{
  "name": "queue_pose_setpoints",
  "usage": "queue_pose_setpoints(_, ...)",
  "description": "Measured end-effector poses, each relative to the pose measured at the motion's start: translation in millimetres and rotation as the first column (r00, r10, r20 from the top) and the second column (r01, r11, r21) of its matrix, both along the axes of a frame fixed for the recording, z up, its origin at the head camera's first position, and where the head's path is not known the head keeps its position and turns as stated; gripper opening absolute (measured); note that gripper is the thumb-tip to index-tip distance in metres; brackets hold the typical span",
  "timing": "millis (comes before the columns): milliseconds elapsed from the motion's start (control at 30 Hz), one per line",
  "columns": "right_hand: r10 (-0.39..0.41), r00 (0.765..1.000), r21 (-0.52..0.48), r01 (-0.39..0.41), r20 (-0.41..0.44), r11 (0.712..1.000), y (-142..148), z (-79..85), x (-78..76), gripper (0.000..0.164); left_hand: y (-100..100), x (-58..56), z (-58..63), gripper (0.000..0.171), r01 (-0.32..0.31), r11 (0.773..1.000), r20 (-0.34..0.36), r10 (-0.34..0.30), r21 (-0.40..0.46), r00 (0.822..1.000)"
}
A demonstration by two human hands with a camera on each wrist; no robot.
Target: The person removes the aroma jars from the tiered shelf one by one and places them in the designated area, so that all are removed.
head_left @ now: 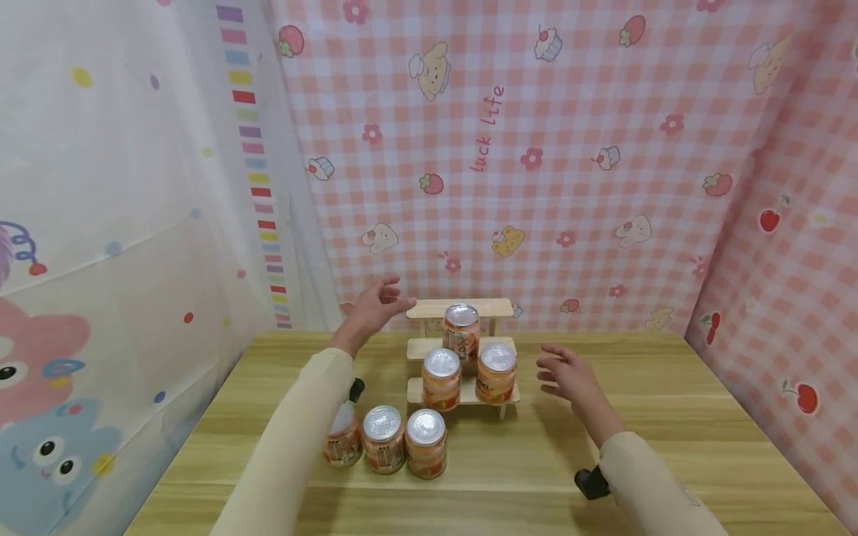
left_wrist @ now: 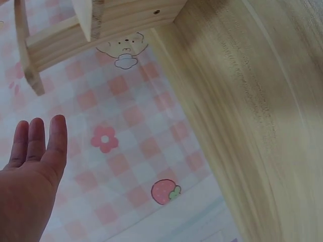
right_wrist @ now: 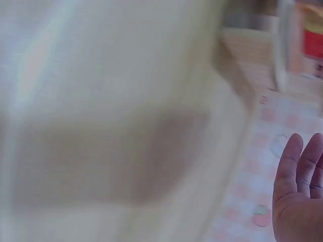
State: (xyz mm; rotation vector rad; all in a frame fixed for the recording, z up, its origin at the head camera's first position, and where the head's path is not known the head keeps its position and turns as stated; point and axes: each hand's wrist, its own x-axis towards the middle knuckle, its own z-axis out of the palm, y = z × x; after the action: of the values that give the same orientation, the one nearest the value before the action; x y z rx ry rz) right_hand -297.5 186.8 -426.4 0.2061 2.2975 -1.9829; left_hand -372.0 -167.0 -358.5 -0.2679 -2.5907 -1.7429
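Note:
My left hand (head_left: 377, 309) is beside the left end of the top board of a small three-step wooden stand (head_left: 429, 307), with nothing in it. In the left wrist view, the fingers (left_wrist: 58, 138) extend below the stand's end (left_wrist: 96, 40). Held off to the stand's right, my right hand (head_left: 570, 376) has loosely bent fingers and is also bare. On the middle step is a silver-lidded orange can (head_left: 461, 339). Two more, a left can (head_left: 441, 383) and a right can (head_left: 497, 378), occupy the lowest step.
Three similar cans form a row on the wooden table (head_left: 509, 484) in front and to the left: a partly hidden can (head_left: 343, 445), a middle can (head_left: 384, 443) and a right can (head_left: 427, 447). A pink checked cloth (head_left: 570, 201) hangs behind the table.

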Motion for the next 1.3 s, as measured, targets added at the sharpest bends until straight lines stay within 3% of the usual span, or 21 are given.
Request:
queue_pose_setpoints(267, 0.031, 0.998, -0.024, -0.033, -0.061, 0.999, -11.1, 46.1, -19.8, 0.052, 1.8, -7.1, -11.1, 0.073, 0.009, 0.999, 0.037, -0.007, -0.036, 0.999)
queue_pose_setpoints(467, 0.094, 0.989, -0.014, -0.096, -0.112, 0.995, -33.4, 65.8, -26.7, 0.056, 4.2, -10.6, -18.1, 0.073, 0.026, 0.999, 0.079, -0.022, -0.047, 0.997)
queue_pose_setpoints(867, 0.172, 0.971, 0.127, -0.152, -0.167, 0.980, -72.9, 70.6, -36.5, 0.062, 9.4, -15.4, -25.5, 0.067, 0.046, 0.999, 0.092, -0.044, -0.021, 0.995)
queue_pose_setpoints(1300, 0.235, 0.958, 0.206, -0.200, -0.163, 0.958, -87.5, 66.0, -35.9, 0.068, 7.4, -19.5, -32.4, 0.066, 0.058, 0.998, 0.082, -0.056, -0.031, 0.995)
